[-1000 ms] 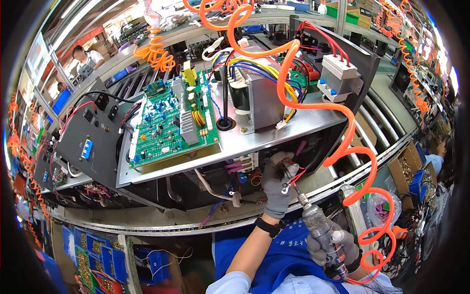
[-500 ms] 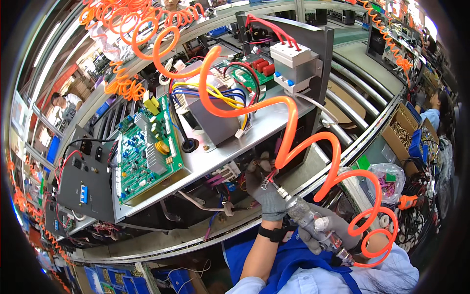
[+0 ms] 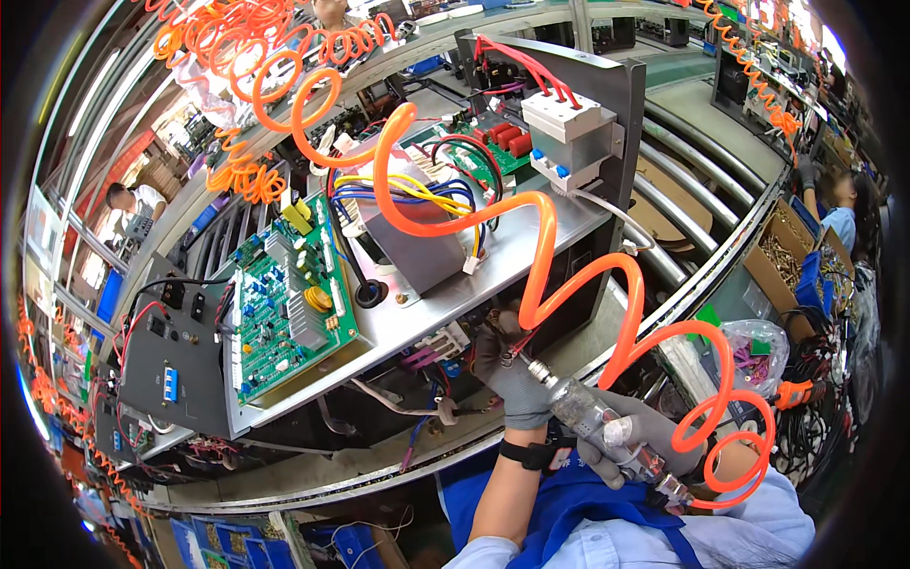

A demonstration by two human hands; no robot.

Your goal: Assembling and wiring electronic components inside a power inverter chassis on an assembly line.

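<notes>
My right hand point(image 3: 656, 429), in a grey glove, is wrapped round a pneumatic screwdriver point(image 3: 580, 408) with a scuffed, see-through body. An orange coiled air hose point(image 3: 542, 248) runs to its rear end. The driver's tip points at my left hand point(image 3: 517, 379), also gloved in grey, with a black band on the wrist. Its fingers are bent together at the front underside of a metal chassis point(image 3: 403, 318); thin red wire shows beside them. What they pinch, if anything, is hidden. Close to their left, a connector block point(image 3: 438, 343) with purple wires sits under the chassis edge.
The chassis carries a green circuit board point(image 3: 289, 318), a grey box point(image 3: 417, 237) with wire bundles and a breaker point(image 3: 569, 133). A black panel point(image 3: 175, 370) hangs off its left end. Metal rollers point(image 3: 697, 190) lie behind. Screw boxes point(image 3: 779, 251) stand right; other people work nearby.
The driver has shifted slightly left, its tip closer to my left fingers. The orange hose has swung left a little. Both hands keep nearly the same pose.
</notes>
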